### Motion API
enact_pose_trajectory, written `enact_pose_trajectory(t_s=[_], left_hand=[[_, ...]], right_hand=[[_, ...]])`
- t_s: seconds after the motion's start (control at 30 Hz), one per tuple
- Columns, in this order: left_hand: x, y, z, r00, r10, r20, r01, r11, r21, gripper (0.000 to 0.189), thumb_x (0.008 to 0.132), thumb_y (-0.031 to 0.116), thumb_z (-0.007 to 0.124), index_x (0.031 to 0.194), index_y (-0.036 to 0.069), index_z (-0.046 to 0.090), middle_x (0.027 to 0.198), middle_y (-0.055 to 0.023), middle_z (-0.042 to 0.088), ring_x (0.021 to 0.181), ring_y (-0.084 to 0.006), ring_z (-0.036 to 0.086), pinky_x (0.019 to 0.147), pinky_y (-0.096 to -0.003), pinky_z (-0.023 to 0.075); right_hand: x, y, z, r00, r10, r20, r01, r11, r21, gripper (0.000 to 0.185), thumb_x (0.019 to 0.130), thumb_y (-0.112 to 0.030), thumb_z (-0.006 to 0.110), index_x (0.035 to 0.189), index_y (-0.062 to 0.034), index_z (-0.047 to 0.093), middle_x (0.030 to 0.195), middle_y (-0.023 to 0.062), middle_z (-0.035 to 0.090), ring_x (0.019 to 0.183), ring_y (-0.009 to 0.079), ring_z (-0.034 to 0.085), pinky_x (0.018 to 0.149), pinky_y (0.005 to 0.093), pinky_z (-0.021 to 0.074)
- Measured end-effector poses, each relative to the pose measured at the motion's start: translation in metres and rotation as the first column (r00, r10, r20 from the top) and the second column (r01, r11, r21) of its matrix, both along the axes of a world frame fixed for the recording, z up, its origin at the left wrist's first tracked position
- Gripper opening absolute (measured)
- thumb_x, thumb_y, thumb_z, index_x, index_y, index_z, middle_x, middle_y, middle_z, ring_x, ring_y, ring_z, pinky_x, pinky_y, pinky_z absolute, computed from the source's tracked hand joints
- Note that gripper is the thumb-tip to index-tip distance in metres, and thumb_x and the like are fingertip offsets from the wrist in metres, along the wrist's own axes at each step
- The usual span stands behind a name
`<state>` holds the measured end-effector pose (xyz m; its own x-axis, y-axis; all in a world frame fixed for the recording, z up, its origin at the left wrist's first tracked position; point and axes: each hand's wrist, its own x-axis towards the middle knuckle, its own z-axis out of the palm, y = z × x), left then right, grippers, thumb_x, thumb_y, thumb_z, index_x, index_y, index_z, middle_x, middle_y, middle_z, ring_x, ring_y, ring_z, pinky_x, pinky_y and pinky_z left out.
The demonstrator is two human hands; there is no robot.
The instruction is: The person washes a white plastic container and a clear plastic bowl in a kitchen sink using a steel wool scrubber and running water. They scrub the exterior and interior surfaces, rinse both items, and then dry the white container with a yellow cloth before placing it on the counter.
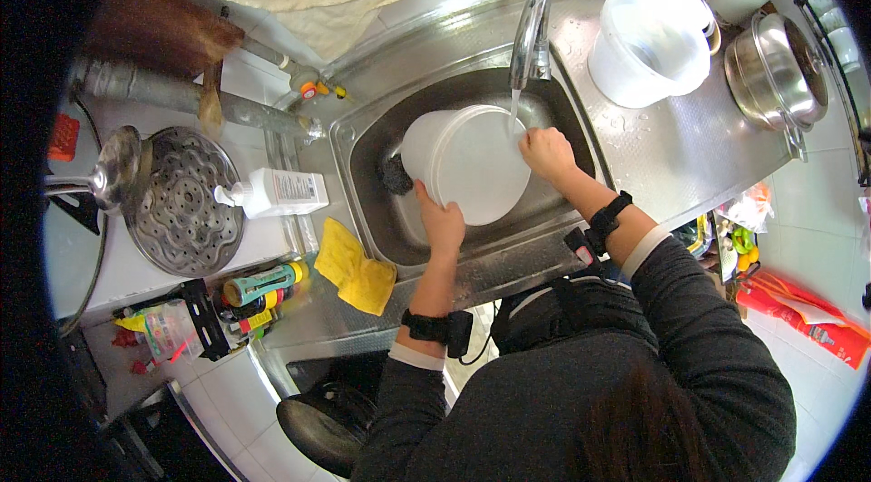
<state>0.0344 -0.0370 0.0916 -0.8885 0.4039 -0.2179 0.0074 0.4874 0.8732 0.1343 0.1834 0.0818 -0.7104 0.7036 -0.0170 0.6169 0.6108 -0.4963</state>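
A white plastic bucket (483, 165) lies tilted in the stainless steel sink (381, 247), its broad round face turned towards the right. My left hand (441, 220) grips the bucket's lower left side, thumb and finger spread along it. At the bucket's upper right edge is my right hand (548, 152), fingers curled against the rim; whether it holds something small there is hidden. Water runs from the chrome faucet (529, 39) onto the bucket beside my right fingers. A dark scouring pad (395, 174) rests in the sink, left of the bucket.
Right of the sink stand another white bucket (633, 67) and a steel pot (772, 73). To the left are a yellow cloth (355, 267), a white pump bottle (282, 194), a perforated steamer plate (185, 203) and a ladle (116, 169). A black pan (323, 434) sits lower down.
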Motion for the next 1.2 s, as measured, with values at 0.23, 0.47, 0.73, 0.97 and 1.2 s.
enact_pose_trajectory(t_s=[0.23,0.47,0.73,0.97,1.2], left_hand=[[0.005,0.002,0.024,0.992,0.112,0.057,-0.116,0.991,0.066,0.082,0.076,-0.005,0.044,0.153,-0.003,0.017,0.151,-0.0293,0.033,0.14,-0.0392,0.036,0.115,-0.037,0.0264],[0.011,-0.001,0.032,0.99,0.066,-0.124,-0.064,0.998,0.023,0.082,0.076,-0.006,0.044,0.153,-0.003,0.017,0.15,-0.0305,0.034,0.139,-0.0394,0.037,0.114,-0.0371,0.0275],[0.014,-0.007,0.028,0.979,0.086,-0.184,-0.077,0.996,0.053,0.083,0.075,-0.005,0.044,0.153,-0.002,0.017,0.149,-0.031,0.036,0.137,-0.0424,0.04,0.113,-0.0386,0.0297],[0.015,-0.008,0.008,0.976,0.08,-0.201,-0.08,0.997,0.006,0.084,0.076,-0.007,0.044,0.154,-0.001,0.016,0.151,-0.03,0.034,0.136,-0.0421,0.04,0.113,-0.0391,0.03],[0.007,-0.02,-0.019,0.993,0.12,0.011,-0.12,0.985,0.122,0.086,0.075,-0.011,0.042,0.155,0.007,0.016,0.149,-0.0222,0.036,0.132,-0.0371,0.046,0.109,-0.0422,0.0377]], right_hand=[[-0.014,-0.006,0.014,0.991,-0.086,-0.098,0.089,0.996,0.024,0.027,0.083,-0.022,0.057,0.075,0.0019,0.068,0.07,0.0281,0.063,0.067,0.0448,0.065,0.067,0.052,0.0546],[-0.015,-0.006,0.018,0.992,-0.084,-0.089,0.083,0.996,-0.016,0.03,0.083,-0.024,0.056,0.078,0.0011,0.071,0.074,0.0278,0.066,0.07,0.0441,0.067,0.07,0.0521,0.0556],[-0.008,-0.012,0.013,0.987,-0.062,-0.149,0.063,0.998,0.008,0.026,0.083,-0.022,0.058,0.071,0.0009,0.066,0.068,0.0257,0.063,0.065,0.0444,0.064,0.065,0.0509,0.0546],[-0.006,-0.011,0.006,0.999,-0.033,-0.001,0.033,0.998,-0.046,0.025,0.085,-0.021,0.057,0.085,0.0007,0.069,0.078,0.028,0.066,0.072,0.0453,0.066,0.071,0.0529,0.055],[0.036,0.005,0.001,0.992,-0.124,-0.037,0.115,0.974,-0.195,0.031,0.08,-0.012,0.059,0.108,-0.0037,0.068,0.099,0.0206,0.07,0.093,0.041,0.066,0.085,0.0466,0.0537]])
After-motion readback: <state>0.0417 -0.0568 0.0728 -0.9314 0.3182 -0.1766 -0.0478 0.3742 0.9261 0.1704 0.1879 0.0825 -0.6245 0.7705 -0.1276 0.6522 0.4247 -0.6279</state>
